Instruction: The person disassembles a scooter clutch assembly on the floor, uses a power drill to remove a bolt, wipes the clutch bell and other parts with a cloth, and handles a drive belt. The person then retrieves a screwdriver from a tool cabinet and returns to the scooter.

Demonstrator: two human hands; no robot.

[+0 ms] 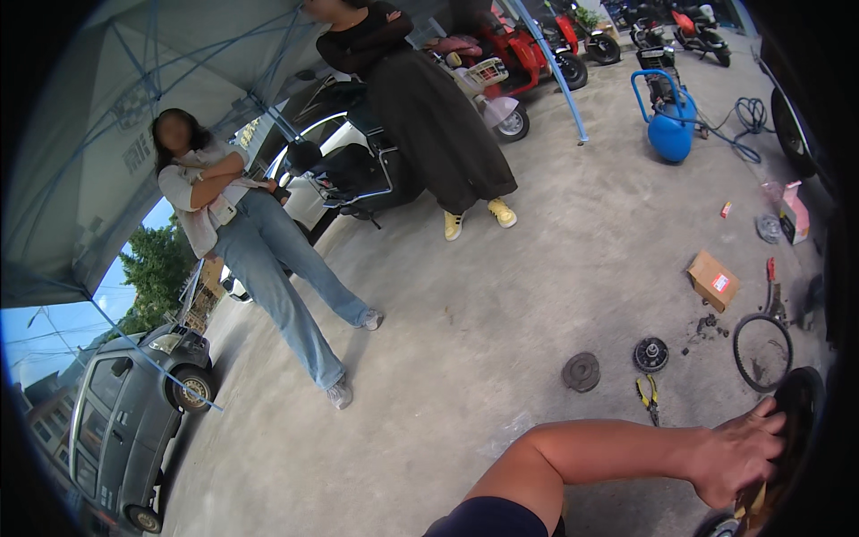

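Observation:
My left hand is at the lower right, its forearm reaching across from the lower edge. The fingers are bent over a dark rounded part, which the picture's rim partly cuts off. Below the hand a round metal piece shows in part. My right hand is out of sight. On the concrete nearby lie yellow-handled pliers, a toothed black round part, a brown disc and a black belt loop.
An opened cardboard box, dark debris and a red-handled tool lie at the right. Farther back stands a blue air compressor with a coiled hose. Two people stand ahead, near a parked scooter; a grey van is left.

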